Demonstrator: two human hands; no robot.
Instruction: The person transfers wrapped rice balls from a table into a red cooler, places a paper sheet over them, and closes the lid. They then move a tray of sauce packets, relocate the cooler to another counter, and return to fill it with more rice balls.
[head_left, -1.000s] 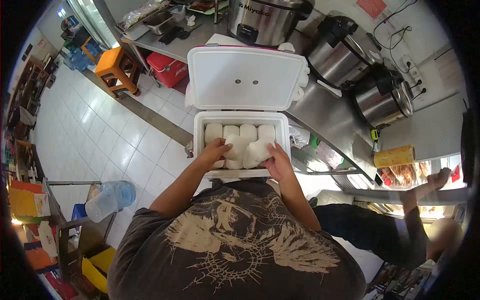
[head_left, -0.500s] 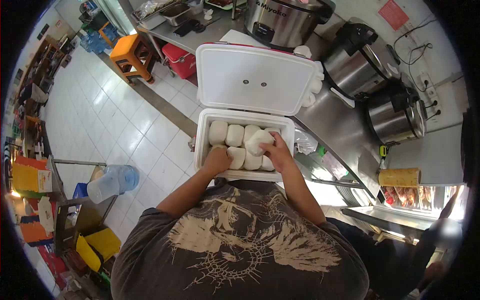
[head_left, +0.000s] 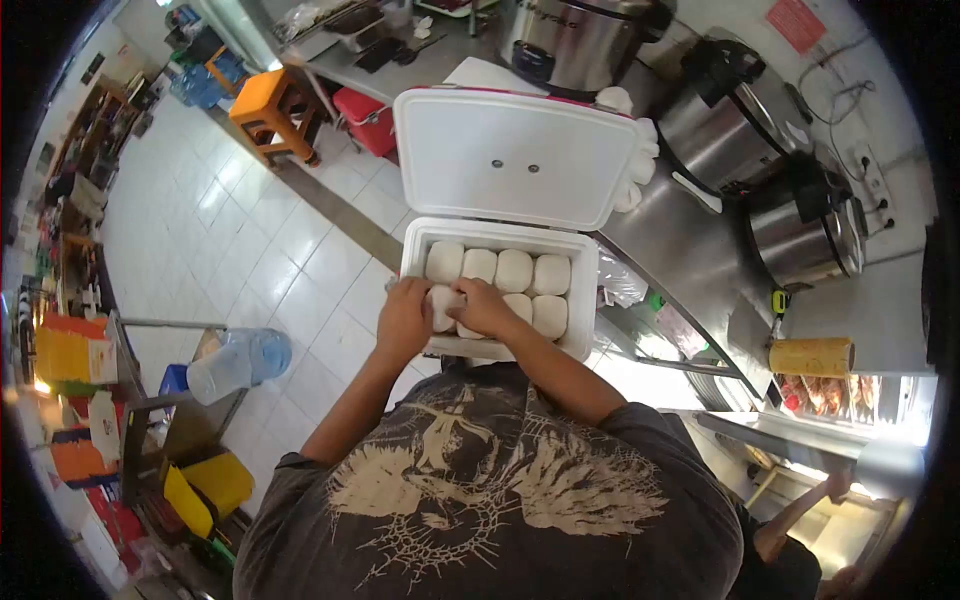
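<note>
A white cooler box (head_left: 590,300) sits in front of me with its lid (head_left: 515,150) swung up. Inside are rows of white rounded blocks (head_left: 514,271), which look like packed rice portions. At the near left corner of the box, one white block (head_left: 443,308) is between my two hands. My left hand (head_left: 405,320) grips its left side with bent fingers. Reaching across from the right, my right hand (head_left: 484,308) holds its upper right side. Part of this block and some near-row blocks are hidden by my hands.
Behind and to the right runs a steel counter (head_left: 655,235) bearing large steel cookers (head_left: 715,130). An orange stool (head_left: 270,110) and a red box (head_left: 365,120) stand at the back left. A clear water jug (head_left: 240,362) is left. Another person's arm (head_left: 800,515) shows at lower right.
My right hand has carried its white block from the right side of the box to the near left corner. My left hand has shifted left and now grips the block too.
</note>
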